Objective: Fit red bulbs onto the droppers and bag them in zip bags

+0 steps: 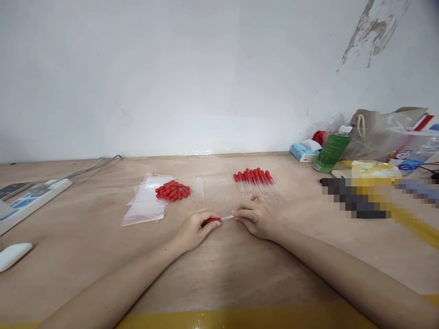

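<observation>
Dropper point(219, 219) lies level between both hands, low over the surface point(240, 265), near its middle. Left hand point(194, 230) is closed on the red bulb point(213, 220); right hand point(255, 218) pinches the clear tube point(227, 218) at its far end. Judgement: the bulb is being seated on the tube. Keep both parts on one axis, press straight, and grip the tube lightly, since it looks thin and could snap if bent. Beyond the hands, from left to right: clear bags point(146, 201), a pile of loose bulbs point(173, 190), a row of bare tubes point(210, 188), and a row of finished droppers point(255, 180). A power strip point(30, 198) lies far left; bottles and bags sit far right.
</observation>
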`<action>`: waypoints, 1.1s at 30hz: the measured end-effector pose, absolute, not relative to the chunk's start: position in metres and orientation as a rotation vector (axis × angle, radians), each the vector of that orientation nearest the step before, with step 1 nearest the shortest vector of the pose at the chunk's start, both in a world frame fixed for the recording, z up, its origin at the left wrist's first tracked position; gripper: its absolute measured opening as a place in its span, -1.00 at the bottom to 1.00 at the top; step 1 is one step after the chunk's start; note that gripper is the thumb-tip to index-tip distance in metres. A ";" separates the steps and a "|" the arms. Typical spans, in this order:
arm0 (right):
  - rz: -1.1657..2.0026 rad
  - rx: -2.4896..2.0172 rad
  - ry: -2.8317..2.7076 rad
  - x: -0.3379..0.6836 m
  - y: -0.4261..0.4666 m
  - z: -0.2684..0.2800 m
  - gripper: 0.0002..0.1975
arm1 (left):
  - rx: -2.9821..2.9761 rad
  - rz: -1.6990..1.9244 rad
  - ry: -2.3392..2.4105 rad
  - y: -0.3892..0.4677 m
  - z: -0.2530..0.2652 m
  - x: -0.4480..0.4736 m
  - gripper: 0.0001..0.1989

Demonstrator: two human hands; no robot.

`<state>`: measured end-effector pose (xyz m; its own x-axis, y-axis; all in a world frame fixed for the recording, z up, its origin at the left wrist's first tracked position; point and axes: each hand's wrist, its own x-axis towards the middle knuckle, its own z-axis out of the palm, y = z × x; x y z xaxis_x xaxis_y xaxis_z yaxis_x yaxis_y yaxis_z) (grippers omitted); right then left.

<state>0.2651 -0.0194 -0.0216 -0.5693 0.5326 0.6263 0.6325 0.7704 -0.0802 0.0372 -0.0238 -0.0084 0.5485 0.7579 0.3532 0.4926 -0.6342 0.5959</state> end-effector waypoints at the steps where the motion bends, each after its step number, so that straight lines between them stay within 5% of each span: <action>1: -0.211 -0.859 -2.312 0.265 -0.020 -0.021 -0.83 | 2.396 0.847 1.006 -0.024 -0.009 0.037 -0.81; 28: -0.102 -1.011 -2.468 0.247 -0.037 -0.005 -0.76 | 2.537 0.851 0.952 -0.022 -0.005 0.035 -0.82; 33: 0.136 -1.281 -2.257 0.262 -0.026 0.006 -0.80 | 2.353 0.882 1.153 -0.013 -0.010 0.023 -0.55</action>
